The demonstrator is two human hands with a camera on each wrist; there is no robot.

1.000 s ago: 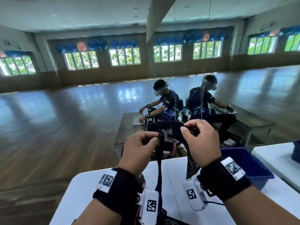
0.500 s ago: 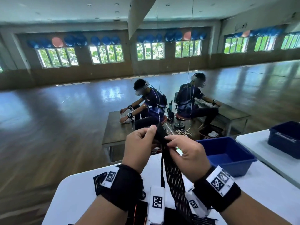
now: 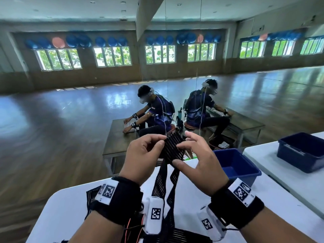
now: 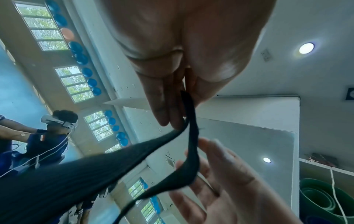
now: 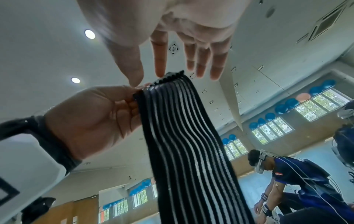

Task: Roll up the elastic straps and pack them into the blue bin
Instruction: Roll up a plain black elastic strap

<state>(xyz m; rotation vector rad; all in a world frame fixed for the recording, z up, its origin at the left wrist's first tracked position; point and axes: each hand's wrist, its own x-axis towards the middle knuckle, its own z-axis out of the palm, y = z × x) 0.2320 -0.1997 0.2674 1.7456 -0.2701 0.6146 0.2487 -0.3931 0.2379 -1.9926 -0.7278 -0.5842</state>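
Observation:
I hold a black ribbed elastic strap (image 3: 172,149) up in front of me, above the white table (image 3: 196,199). My left hand (image 3: 162,141) pinches its top left edge between thumb and fingers. My right hand (image 3: 182,151) has its fingers straight and spread, with the tips touching the strap's right side. Two tails of the strap hang down to the table. The right wrist view shows the strap (image 5: 184,136) from below, with my right hand (image 5: 148,78) above its top end. The blue bin (image 3: 235,165) stands on the table to the right.
More black straps (image 3: 91,195) lie on the table under my wrists. A second blue bin (image 3: 301,149) sits on a neighbouring white table at the right. Ahead is a mirror wall reflecting a seated person at a low table.
My right hand has let go of its pinch and spread its fingers against the strap. The strap's top end now faces me flat and wide. Both hands sit slightly lower.

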